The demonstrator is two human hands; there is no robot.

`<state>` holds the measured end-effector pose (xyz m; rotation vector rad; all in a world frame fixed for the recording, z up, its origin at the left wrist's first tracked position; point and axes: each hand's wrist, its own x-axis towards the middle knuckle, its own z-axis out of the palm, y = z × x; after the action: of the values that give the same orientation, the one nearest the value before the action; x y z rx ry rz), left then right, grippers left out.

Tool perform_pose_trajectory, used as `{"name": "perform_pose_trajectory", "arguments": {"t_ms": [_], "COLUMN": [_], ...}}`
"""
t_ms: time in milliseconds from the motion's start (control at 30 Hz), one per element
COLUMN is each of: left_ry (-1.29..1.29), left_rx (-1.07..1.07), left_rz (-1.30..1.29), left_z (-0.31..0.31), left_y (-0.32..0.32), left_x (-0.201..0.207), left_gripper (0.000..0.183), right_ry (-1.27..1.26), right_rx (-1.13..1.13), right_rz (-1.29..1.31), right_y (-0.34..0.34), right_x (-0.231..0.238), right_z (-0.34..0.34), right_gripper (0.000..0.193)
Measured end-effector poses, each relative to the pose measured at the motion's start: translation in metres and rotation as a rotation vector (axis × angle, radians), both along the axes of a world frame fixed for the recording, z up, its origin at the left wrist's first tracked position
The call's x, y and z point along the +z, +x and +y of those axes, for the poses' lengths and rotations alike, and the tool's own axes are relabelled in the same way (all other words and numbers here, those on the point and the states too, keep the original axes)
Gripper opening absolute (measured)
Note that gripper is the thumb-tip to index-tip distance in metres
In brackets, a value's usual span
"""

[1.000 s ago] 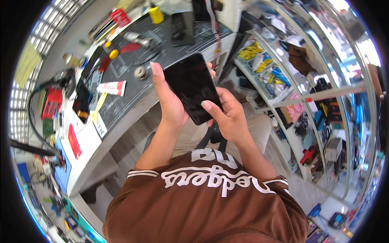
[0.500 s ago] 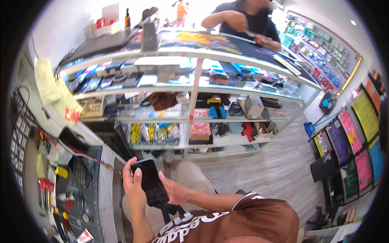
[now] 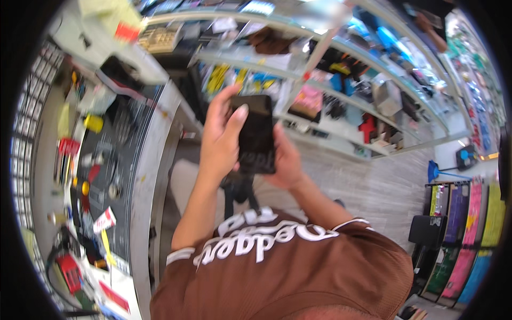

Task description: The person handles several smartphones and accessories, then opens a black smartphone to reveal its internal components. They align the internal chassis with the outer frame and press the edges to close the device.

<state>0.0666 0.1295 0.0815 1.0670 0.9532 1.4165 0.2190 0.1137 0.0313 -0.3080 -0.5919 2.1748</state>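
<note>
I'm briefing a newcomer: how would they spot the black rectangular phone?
Find the brown jersey with white lettering at the bottom. Above it, the left hand and right hand hold the black rectangular phone, whose glossy surface alone mirrors that lettering.

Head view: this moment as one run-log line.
left hand: grips black smartphone | right hand: against its lower right edge | screen: dark, faint reflection | workbench: at left
</note>
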Motion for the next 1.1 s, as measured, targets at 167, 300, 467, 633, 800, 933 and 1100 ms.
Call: {"name": "perform_pose_trajectory", "arguments": {"t_ms": [167,300,467,633,800,933,1100], "left_ry": [0.07,0.04,-0.019,-0.041,-0.063,0.008,-0.194], "left_rx": [0.015,-0.009,0.007,0.037,0.024,0.048,0.084], "left_rz": [-0.113,-0.089,0.042,0.04,0.048,-0.341,-0.908], "left_z": [-0.007,-0.008,-0.009,-0.009,-0.01,-0.003,0.002], "left_y": [0.0,-0.004,-0.012,-0.01,-0.008,0.001,0.014], "left_x": [-0.004,-0.016,-0.016,-0.018,-0.022,-0.042,-0.049], "left_gripper": [0.062,0.065,0.068,0.068,0.067,0.075,0.094], "right_ry": [-0.073,-0.016,0.084,0.169,0.18,0.744,1.267], "right_rx": [-0.048,-0.063,-0.128,-0.143,-0.169,-0.396,-0.523], "right_rz": [0.076,-0.024,-0.325,-0.46,-0.544,-0.93,-1.479], "right_y": [-0.005,-0.005,-0.006,-0.004,-0.003,-0.007,-0.015], "right_x": [0.008,0.005,0.003,0.006,0.006,-0.002,0.0], "right_z": [-0.002,-0.004,-0.005,-0.006,-0.006,0.005,0.011], "right_gripper": [0.064,0.061,0.062,0.065,0.064,0.056,0.056]}}
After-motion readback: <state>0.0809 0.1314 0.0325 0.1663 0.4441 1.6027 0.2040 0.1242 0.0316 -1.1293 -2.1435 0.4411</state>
